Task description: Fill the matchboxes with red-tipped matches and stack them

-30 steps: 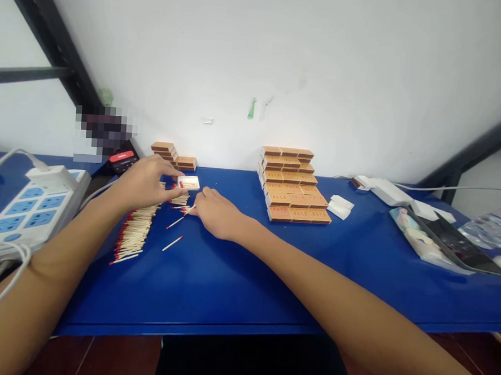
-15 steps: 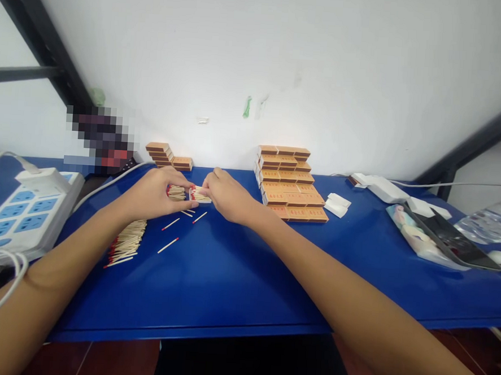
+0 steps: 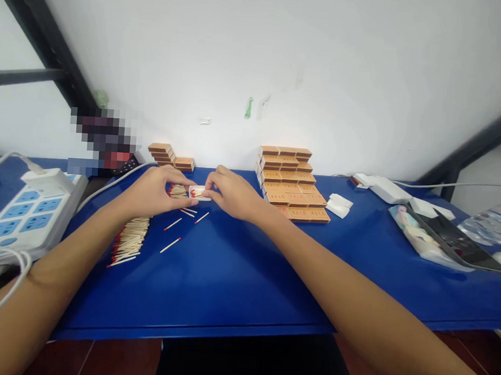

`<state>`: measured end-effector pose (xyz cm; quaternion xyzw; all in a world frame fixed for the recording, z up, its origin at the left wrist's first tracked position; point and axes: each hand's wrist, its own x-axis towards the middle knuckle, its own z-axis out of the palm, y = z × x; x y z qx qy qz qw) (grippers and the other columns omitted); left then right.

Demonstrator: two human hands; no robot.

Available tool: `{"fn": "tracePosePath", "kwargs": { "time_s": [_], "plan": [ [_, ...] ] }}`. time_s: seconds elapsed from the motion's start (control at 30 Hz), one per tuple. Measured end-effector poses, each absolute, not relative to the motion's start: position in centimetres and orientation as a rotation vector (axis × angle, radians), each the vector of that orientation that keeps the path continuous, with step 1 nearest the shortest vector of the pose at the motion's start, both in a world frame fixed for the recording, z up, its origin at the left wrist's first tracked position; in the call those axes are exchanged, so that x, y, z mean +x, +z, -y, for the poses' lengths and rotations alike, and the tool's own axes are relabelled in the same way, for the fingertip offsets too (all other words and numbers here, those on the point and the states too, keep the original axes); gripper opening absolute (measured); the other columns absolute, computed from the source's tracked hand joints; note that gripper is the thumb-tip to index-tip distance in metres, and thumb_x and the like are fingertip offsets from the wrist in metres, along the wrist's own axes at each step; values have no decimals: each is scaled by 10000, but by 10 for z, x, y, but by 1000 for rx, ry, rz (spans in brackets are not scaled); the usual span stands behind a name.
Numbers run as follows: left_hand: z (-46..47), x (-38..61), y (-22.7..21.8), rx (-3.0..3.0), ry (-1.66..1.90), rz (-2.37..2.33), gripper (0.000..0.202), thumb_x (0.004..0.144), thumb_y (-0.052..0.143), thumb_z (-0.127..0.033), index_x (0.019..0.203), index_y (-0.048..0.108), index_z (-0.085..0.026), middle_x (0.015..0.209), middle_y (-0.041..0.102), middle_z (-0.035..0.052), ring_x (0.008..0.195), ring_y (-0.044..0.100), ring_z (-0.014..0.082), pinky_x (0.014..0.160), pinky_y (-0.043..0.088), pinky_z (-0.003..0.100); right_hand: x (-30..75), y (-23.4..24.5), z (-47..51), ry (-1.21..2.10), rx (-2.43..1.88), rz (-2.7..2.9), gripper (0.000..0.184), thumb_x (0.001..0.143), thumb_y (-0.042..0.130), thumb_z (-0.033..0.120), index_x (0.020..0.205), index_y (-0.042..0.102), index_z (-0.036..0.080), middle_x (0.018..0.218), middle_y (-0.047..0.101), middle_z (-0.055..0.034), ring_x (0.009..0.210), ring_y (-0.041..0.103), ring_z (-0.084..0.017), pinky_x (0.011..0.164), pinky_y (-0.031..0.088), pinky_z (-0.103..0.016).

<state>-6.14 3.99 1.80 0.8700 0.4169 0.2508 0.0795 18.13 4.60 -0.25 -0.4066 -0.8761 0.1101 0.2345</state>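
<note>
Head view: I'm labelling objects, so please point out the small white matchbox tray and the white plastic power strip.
Small white matchbox tray [image 3: 198, 188]: head view, on its far inner wall.
White plastic power strip [image 3: 20, 210]: head view, on a blue socket panel.

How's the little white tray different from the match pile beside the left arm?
The tray holds matches inside white walls; the match pile lies loose on the blue table. The tray sits between left hand and right hand; the match pile lies nearer the table's front edge. Both have red-tipped matches.
</note>
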Motion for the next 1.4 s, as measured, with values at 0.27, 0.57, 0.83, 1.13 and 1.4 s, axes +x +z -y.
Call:
{"fn": "tracePosePath", "kwargs": {
  "time_s": [0.27,0.57,0.83,1.13,1.4],
  "plan": [
    [-41,-61,16,2603,776,-1230,419,840,821,-611,1036,897,-249,955,844,62,841,742,249,782,543,362,181,-6,-46,339,-1102,2350,147,1095,647,292,1047,717,171,1123,649,-70,930,594,-183,845,406,-311],
    [-40,-61,17,2632,753,-1248,397,848,803,-612,1047,909,-285,952,845,55,834,743,252,758,544,362,186,-10,-57,455,-935,2321,109,1029,689,240,1007,774,176,1001,645,-42,879,580,-169,826,415,-299],
    [-43,-63,9,2647,766,-1203,425,854,829,-631,1082,906,-281,946,836,58,799,721,239,748,539,377,185,-12,-57,499,-934,2327,144,1014,653,163,1023,795,184,1029,641,-45,896,588,-167,848,421,-291],
    [-41,-63,15,2638,772,-1242,445,855,807,-631,1075,903,-257,992,855,78,862,751,268,790,561,381,185,-9,-55,419,-1014,2338,117,1039,686,237,1021,777,165,1054,663,-63,898,593,-170,824,408,-294],
    [-47,-69,15,2670,773,-1272,452,868,785,-657,1055,898,-261,967,849,67,853,752,268,794,557,385,181,-2,-47,325,-1055,2291,131,1048,675,262,988,743,167,1068,669,-70,886,581,-176,848,417,-314]
  ]
}}
